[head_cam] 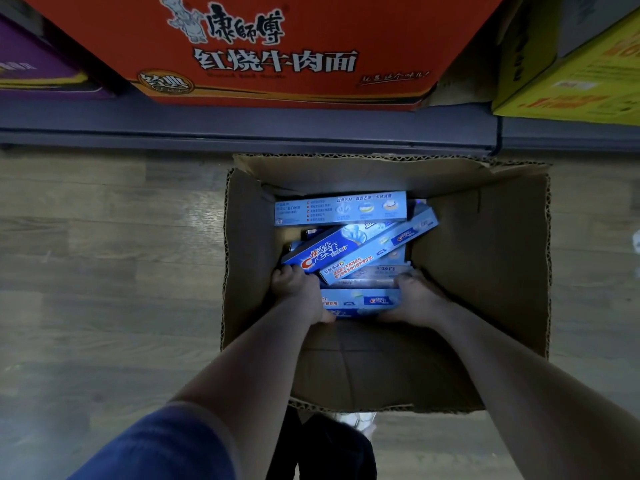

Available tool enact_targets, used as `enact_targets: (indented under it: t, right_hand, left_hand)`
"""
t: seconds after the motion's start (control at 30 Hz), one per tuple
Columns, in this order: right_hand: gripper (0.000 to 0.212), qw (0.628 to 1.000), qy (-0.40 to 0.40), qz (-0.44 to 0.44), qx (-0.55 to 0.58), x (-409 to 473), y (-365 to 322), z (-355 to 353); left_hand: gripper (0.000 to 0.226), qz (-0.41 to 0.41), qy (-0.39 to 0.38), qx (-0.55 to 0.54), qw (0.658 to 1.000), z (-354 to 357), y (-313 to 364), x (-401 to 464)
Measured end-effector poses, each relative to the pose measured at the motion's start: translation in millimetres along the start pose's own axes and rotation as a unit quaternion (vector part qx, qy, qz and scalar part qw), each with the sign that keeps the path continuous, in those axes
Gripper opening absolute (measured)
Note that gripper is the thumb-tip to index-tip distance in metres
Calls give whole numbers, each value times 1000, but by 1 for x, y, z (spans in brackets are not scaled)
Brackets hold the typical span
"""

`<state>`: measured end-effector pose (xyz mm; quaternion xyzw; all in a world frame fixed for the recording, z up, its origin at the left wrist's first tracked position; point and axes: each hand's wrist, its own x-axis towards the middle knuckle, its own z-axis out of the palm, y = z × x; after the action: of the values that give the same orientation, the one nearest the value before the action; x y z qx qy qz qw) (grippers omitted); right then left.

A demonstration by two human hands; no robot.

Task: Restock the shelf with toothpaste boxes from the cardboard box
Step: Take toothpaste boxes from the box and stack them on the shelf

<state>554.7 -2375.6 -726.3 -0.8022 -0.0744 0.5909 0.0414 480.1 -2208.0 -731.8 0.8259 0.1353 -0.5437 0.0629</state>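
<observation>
Toothpaste boxes lie loose inside the open carton [485, 244], which sits on the floor [104, 254] just before the shelf [242, 123]. They are long, thin, blue cardboard sleeves with glossy print. Five or so can be made out; more may lie under them, and I cannot count those.

The far box [341, 208] lies flat against the carton's far wall, its long axis running left to right. The Crest box [323, 252] lies on a slant, its long axis going from near-left to far-right. A third box [377, 252] runs beside it on the same slant, touching it. A pale box [377, 273] beneath them runs left to right. The near box [362, 301] also runs left to right.

Both bare arms reach down into the carton. The left hand [299, 292] grips the left end of the near box, fingers curled over the far edge and thumb at the near edge. The right hand [414, 296] grips its right end the same way.

The carton is brown corrugated board, square, with its flaps folded open and raw fluted edges showing. On the dark shelf stand three large cartons: an orange noodle case [277, 50] in the middle, a purple case [38, 67] at the left and a yellow case [575, 77] at the right. The floor is grey wood-grain plank. A blue sleeve [166, 441] shows on the left arm.
</observation>
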Motion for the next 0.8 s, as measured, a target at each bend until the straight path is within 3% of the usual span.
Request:
enact_targets:
  t: [0.2,0.37,0.47,0.6,0.67,0.77,0.8]
  right_hand:
    - [57,999,18,-42,-7,-3,0,-4]
    - [47,996,48,-59,-40,-13,-4,-3]
    - [50,981,167,-90,-30,-24,-11,-11]
    - [63,909,382,-167,14,-29,-26,-34]
    - [69,905,379,-189,-42,-24,-32,-44]
    - [78,928,287,-175,-159,-13,-40,-48]
    - [79,924,288,-160,-196,-8,-41,-47]
  left_hand:
    - [66,55,23,-35,998,-8,-4,-7]
    - [54,74,6,-110,991,-10,1,-24]
    - [50,76,9,-130,989,-11,-2,-35]
    - [49,89,27,-142,986,-13,-8,-43]
    - [53,104,30,-143,984,-12,-8,-44]
    - [56,111,43,-158,980,-11,-10,-40]
    - [55,112,52,-162,979,-11,-10,-38]
